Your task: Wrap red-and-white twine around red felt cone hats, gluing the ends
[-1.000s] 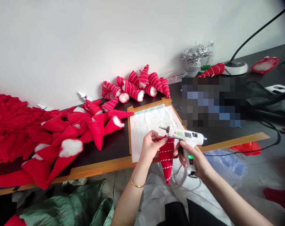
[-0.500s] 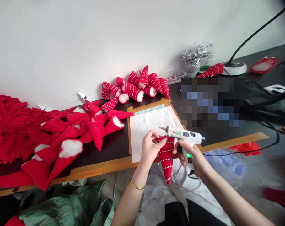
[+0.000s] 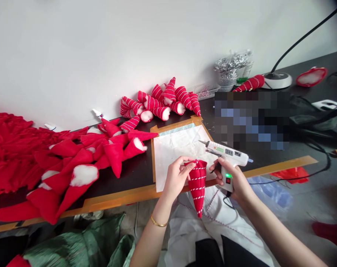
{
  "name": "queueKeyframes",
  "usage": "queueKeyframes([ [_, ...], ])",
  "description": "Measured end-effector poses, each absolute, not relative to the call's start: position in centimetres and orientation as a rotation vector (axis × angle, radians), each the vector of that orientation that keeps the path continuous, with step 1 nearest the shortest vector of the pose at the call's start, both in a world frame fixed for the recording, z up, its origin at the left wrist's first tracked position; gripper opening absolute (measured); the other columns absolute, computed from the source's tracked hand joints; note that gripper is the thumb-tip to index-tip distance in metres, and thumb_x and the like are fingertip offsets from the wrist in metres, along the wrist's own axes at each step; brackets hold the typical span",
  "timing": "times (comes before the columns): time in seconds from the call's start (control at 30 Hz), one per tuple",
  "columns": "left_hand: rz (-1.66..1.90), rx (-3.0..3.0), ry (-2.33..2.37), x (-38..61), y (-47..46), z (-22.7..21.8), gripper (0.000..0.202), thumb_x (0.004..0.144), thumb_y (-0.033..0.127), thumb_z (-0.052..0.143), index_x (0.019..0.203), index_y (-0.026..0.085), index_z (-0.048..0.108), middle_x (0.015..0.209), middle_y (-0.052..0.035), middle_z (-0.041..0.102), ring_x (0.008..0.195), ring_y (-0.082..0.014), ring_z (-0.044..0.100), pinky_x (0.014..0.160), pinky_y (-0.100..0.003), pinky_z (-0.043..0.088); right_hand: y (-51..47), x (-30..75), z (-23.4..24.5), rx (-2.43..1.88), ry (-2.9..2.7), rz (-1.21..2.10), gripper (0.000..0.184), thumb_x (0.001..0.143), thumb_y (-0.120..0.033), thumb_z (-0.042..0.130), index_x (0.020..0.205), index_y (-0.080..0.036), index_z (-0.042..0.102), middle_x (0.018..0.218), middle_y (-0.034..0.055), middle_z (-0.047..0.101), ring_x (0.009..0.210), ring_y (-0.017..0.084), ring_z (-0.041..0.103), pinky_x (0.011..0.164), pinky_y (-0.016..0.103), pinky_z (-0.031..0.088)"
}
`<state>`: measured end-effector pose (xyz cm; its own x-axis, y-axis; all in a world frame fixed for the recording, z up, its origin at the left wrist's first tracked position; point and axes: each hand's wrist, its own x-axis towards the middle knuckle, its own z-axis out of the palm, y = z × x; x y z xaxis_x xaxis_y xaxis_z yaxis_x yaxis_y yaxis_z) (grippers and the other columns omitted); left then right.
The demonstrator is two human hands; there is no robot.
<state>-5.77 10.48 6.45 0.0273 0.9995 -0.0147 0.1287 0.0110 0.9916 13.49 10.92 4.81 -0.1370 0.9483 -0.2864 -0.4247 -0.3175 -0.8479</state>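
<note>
My left hand (image 3: 179, 176) pinches the wide rim of a stuffed red felt cone (image 3: 198, 183), which hangs tip down over the table's front edge. Red-and-white cord winds around the cone. In my right hand (image 3: 235, 181) is a white hot glue gun (image 3: 226, 152), its metal nozzle pointing up and left, apart from the cone. A green light glows on the gun's handle. Beneath my hands lies a white sheet (image 3: 182, 142) on the table. A loose length of striped cord (image 3: 226, 225) trails across my lap.
Plain red stuffed cones (image 3: 82, 174) heap up on the left, beside a red fabric pile (image 3: 12, 148). Cord-wrapped cones (image 3: 157, 104) sit against the wall. A lamp base (image 3: 277, 79), silver tinsel (image 3: 229, 65) and cables (image 3: 321, 148) are on the right. Orange tape (image 3: 115, 198) lines the table edge.
My right hand has drawn the glue gun right and slightly down, away from the cone's rim. My left hand and the cone have barely moved.
</note>
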Motion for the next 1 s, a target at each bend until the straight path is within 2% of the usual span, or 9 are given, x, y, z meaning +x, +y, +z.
queueKeyframes([
  [0.1,1.168,1.677,1.366,-7.7,9.1,7.5,0.028,0.101,0.033,0.052,0.124,0.025,0.064,0.138,-0.0117,0.056,0.071,-0.0108,0.064,0.075,-0.029,0.056,11.5,14.7,4.3,-1.057,-0.743,1.606,0.037,0.083,-0.053,0.071,0.075,-0.017,0.070,0.048,-0.0039,0.050,0.037,0.010,0.041,0.036,0.023,0.031],
  [0.17,1.022,2.033,1.331,-9.0,7.7,8.1,0.036,0.099,0.024,0.055,0.134,0.030,0.058,0.144,-0.0101,0.054,0.100,-0.0183,0.067,0.096,-0.036,0.055,11.6,15.3,4.3,-1.075,-0.741,1.577,0.038,0.084,-0.053,0.070,0.076,-0.016,0.070,0.048,-0.0042,0.049,0.038,0.010,0.042,0.037,0.023,0.031],
  [0.27,0.587,2.422,1.238,-9.9,5.6,7.9,0.060,0.088,0.018,0.071,0.142,0.031,0.051,0.152,-0.0078,0.050,0.137,-0.0283,0.049,0.113,-0.044,0.045,11.5,15.0,4.4,-1.064,-0.755,1.570,0.037,0.084,-0.052,0.071,0.077,-0.015,0.071,0.049,-0.0045,0.050,0.038,0.009,0.044,0.038,0.022,0.031],
  [0.37,0.459,2.713,1.335,-9.3,4.3,5.9,0.073,0.083,0.011,0.073,0.148,0.032,0.046,0.161,-0.0102,0.038,0.150,-0.0377,0.029,0.117,-0.057,0.038,11.3,13.8,4.7,-1.029,-0.777,1.614,0.035,0.084,-0.049,0.073,0.078,-0.014,0.072,0.051,-0.0039,0.052,0.040,0.008,0.046,0.040,0.021,0.033],
  [0.43,0.546,2.903,1.336,-8.6,4.4,4.3,0.068,0.086,0.007,0.067,0.145,0.036,0.049,0.159,-0.0088,0.041,0.151,-0.0396,0.026,0.118,-0.063,0.031,11.0,13.0,4.8,-0.995,-0.773,1.666,0.034,0.084,-0.048,0.074,0.078,-0.014,0.072,0.053,-0.0031,0.055,0.043,0.008,0.047,0.042,0.020,0.036],
  [0.57,0.835,2.866,1.154,-7.8,6.6,3.6,0.050,0.091,0.014,0.064,0.137,0.033,0.057,0.143,-0.0068,0.061,0.142,-0.0311,0.045,0.122,-0.055,0.024,10.9,13.1,4.8,-0.991,-0.754,1.665,0.034,0.085,-0.047,0.074,0.076,-0.014,0.072,0.051,-0.0034,0.053,0.042,0.008,0.047,0.042,0.019,0.035],
  [0.73,1.223,1.831,1.344,-8.2,12.0,7.4,0.028,0.094,0.039,0.062,0.116,0.022,0.064,0.119,-0.0098,0.071,0.113,-0.0275,0.065,0.102,-0.040,0.046,11.2,14.4,4.5,-1.033,-0.726,1.564,0.035,0.080,-0.048,0.077,0.075,-0.014,0.072,0.049,-0.0041,0.051,0.041,0.007,0.044,0.040,0.019,0.033],
  [0.83,1.135,1.643,1.401,-8.7,14.9,8.6,0.027,0.089,0.045,0.067,0.097,0.020,0.060,0.092,-0.0029,0.069,0.088,-0.0221,0.065,0.083,-0.032,0.049,11.2,14.4,4.1,-1.066,-0.733,1.537,0.037,0.077,-0.050,0.079,0.074,-0.014,0.072,0.049,-0.0043,0.050,0.041,0.008,0.043,0.040,0.019,0.033],
  [1.0,1.038,1.663,1.335,-9.4,15.8,7.8,0.046,0.076,0.044,0.082,0.105,0.021,0.055,0.096,-0.0010,0.064,0.088,-0.0200,0.061,0.084,-0.030,0.048,11.3,14.2,3.2,-1.118,-0.874,1.488,0.040,0.081,-0.054,0.075,0.078,-0.014,0.072,0.050,-0.0041,0.051,0.043,0.008,0.045,0.043,0.020,0.034],
])
